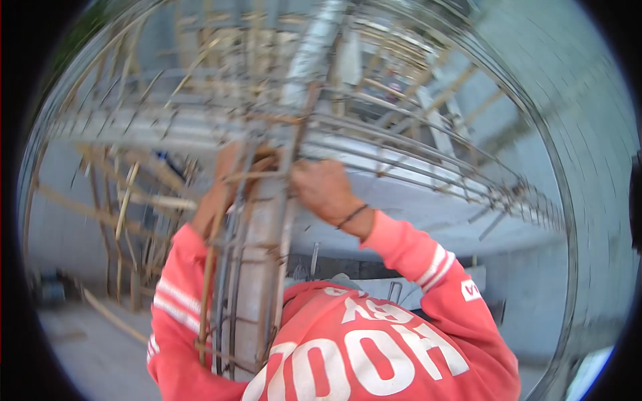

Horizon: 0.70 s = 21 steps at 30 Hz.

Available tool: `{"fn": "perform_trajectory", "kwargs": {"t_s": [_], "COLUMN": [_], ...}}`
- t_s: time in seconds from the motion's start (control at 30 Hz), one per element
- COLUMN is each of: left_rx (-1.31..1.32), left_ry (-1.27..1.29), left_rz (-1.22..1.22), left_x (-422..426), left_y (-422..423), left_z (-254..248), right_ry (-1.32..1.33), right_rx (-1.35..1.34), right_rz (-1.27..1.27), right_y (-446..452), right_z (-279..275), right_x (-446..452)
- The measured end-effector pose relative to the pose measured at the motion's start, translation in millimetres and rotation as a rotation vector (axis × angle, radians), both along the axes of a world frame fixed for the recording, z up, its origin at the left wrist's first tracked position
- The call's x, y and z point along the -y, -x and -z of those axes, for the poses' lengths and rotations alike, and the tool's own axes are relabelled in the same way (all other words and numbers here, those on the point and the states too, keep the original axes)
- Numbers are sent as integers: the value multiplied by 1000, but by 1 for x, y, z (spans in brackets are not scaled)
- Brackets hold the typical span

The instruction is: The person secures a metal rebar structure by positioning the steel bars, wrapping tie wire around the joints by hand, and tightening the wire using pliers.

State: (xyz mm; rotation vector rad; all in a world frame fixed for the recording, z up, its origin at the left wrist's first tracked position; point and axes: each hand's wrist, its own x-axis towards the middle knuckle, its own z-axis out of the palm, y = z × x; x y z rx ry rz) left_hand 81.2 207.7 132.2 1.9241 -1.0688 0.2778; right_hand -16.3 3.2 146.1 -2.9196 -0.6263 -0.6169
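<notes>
A cage of steel reinforcing bars (234,294) with cross ties runs from my body toward a junction with other bars. My left hand (229,167) reaches in from the left side of this cage, partly hidden behind its bars. Its fingers are curled among the bars near a cross tie (257,176); what they grip is hidden. On the other side, my right hand (324,187) is closed against the cage's right-hand bar (289,150). Whatever lies in its fingers is too small or blurred to make out.
Long horizontal rebar cages (414,144) stretch away to the right and left over a pale concrete beam or formwork (388,207). Wooden poles (127,200) stand below at the left. A grey wall (588,167) rises at the right. Much of the far side is blurred.
</notes>
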Motion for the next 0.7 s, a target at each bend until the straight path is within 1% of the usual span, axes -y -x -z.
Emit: {"fn": "perform_trajectory", "kwargs": {"t_s": [0.07,0.1,0.13,0.17,0.2,0.27,0.3,0.33,0.37,0.4,0.43,0.47,0.53,0.57,0.6,0.7], "left_rx": [-142,-217,-197,-329,-460,-431,-421,-420,-427,-460,-493,-428,-416,-396,-387,-328], "left_ry": [-69,-114,-124,-96,-67,-124,-174,-171,-171,-103,-34,-92,-94,-103,-105,-114], "left_rz": [-12,-35,14,4,-19,-22,-44,-25,-26,-30,-35,-74,-71,-70,-82,-97], "left_x": [-1,2,6,5,3,1,0,-1,0,1,1,2,4,2,-6,-29], "left_y": [-19,-22,-19,-15,-16,-19,-21,-24,-24,-23,-20,-19,-17,-16,-12,0], "left_z": [20,25,25,23,20,20,21,23,25,29,32,30,27,26,25,16], "right_ry": [-5,-9,-133,-258,-263,-525,-531,-537,-506,-503,-417,-227,-72,-290,-500,-499], "right_rx": [-75,-56,-18,24,43,359,469,574,725,813,941,1065,1019,785,532,438], "right_rz": [55,116,120,109,132,19,89,156,348,635,899,1066,1394,1431,1438,1315], "right_y": [-2,2,6,12,21,50,68,92,112,136,158,182,224,243,257,279], "right_z": [3,4,4,2,-5,-20,-24,-27,-20,-15,-24,-28,-19,-6,5,16], "right_x": [-4,-5,-8,-10,-9,8,29,55,88,127,162,206,274,303,329,385]}}
